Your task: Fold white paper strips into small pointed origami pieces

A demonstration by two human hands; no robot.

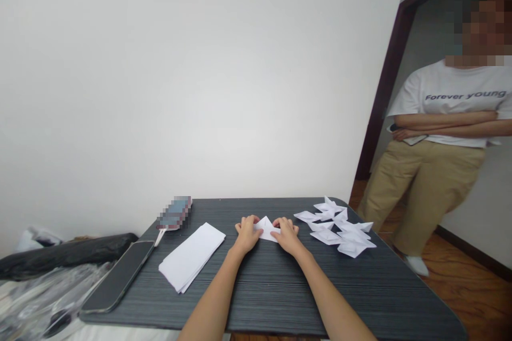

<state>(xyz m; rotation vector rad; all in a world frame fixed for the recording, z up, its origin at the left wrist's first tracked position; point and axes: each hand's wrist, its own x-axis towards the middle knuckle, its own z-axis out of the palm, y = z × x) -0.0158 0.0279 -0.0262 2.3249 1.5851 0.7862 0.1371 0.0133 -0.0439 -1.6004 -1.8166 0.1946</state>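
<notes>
A partly folded sheet of white paper (266, 228), with a pointed triangular top, lies between my hands on the dark table. My left hand (248, 233) grips its left side, thumb on the near face and fingers curled behind. On the right side, my right hand (286, 233) pinches the paper the same way. Several folded paper boats (332, 226) sit in a cluster to the right of my right hand. Left of my left hand lies a stack of white paper sheets (192, 257).
A large dark phone or tablet (120, 277) rests on the table's left edge. Behind it stands a propped device (176, 214) with a blurred screen. Plastic-wrapped items (52, 287) lie beyond the left edge. A person (448, 117) with folded arms stands at the right, near a doorway.
</notes>
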